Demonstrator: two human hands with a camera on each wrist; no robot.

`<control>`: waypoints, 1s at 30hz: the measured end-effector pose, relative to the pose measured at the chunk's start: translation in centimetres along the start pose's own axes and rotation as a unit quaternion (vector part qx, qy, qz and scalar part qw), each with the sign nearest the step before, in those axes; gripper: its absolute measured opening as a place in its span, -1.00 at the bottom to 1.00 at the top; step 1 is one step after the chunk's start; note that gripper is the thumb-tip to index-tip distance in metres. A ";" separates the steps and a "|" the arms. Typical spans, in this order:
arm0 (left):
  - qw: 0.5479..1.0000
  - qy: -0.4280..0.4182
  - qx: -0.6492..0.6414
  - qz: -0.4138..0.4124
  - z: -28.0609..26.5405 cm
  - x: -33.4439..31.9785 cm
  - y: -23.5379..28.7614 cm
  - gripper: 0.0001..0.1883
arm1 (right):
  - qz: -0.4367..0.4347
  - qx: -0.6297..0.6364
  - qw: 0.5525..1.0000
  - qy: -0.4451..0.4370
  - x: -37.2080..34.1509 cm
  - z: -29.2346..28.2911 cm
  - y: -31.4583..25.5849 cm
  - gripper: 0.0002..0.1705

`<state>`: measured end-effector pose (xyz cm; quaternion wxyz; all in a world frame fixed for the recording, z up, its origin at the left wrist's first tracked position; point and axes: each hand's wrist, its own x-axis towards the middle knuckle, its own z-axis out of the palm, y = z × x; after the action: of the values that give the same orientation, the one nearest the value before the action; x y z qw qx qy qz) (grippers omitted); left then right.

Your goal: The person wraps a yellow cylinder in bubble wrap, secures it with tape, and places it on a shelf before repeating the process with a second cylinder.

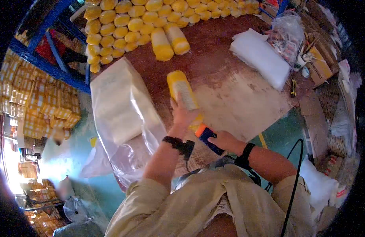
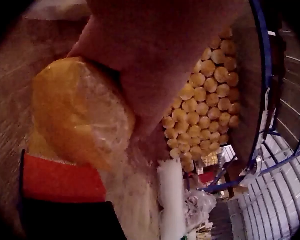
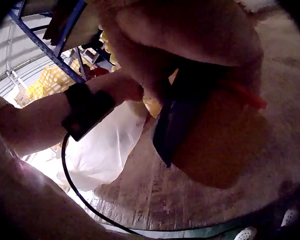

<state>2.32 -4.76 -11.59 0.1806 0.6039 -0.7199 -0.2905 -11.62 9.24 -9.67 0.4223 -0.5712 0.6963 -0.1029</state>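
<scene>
A long, rounded pack in yellow and clear wrapping point(image 1: 181, 87) lies on the table, its near end toward the person. My left hand point(image 1: 183, 115) grips it around the near half; the left wrist view shows the pack's rounded yellow end point(image 2: 65, 110) just beyond the hand. In my right hand point(image 1: 226, 141) is a dark blue hand-held tool with an orange end point(image 1: 206, 136), and its exact kind I cannot tell. The orange end is right at the pack's near end. From the right wrist, the fingers point(image 3: 190, 30) curl over the tool's dark body, largely in shadow.
Two similar yellow packs point(image 1: 170, 42) lie farther back, before a stacked wall of packs point(image 1: 127, 23). On the left is a clear plastic bag around a pale stack point(image 1: 121, 98). White sheets point(image 1: 261, 57), a cutter knife point(image 1: 293, 87) and a cardboard box point(image 1: 319, 59) are right.
</scene>
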 end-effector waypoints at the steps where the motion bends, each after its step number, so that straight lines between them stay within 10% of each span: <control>1: 0.999 0.023 -0.009 0.024 0.5 0.5 -1.0 0.08 | -0.010 -0.042 0.999 0.007 -0.2 -1.1 -0.6 -0.51; 6: 0.948 0.034 -0.310 0.065 0.5 0.5 -4.7 0.00 | -0.119 -0.196 0.972 0.043 0.5 -4.1 -0.8 -0.64; 9: 0.871 0.008 -0.480 -0.105 -0.3 -1.4 -3.8 -0.07 | -0.203 -0.275 0.938 0.063 2.8 -4.6 1.0 -0.66; 18: 0.975 0.146 -0.145 -0.088 3.8 -1.0 -4.9 -0.09 | -0.320 -0.366 0.870 0.089 8.4 -6.2 6.1 -0.57; 24: 0.894 0.092 -0.423 -0.117 0.8 -2.2 -2.1 -0.06 | -0.326 -0.280 0.900 -0.071 10.2 -9.7 2.4 -0.66; 30: 0.889 0.075 -0.435 -0.119 0.5 -1.7 -3.1 -0.09 | -0.319 -0.317 0.887 -0.106 10.8 -10.2 1.3 -0.59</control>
<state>4.79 -3.38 -13.79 0.4431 0.5659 -0.4281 -0.5478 -19.62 -3.30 -9.24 0.2346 -0.8736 0.4227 0.0555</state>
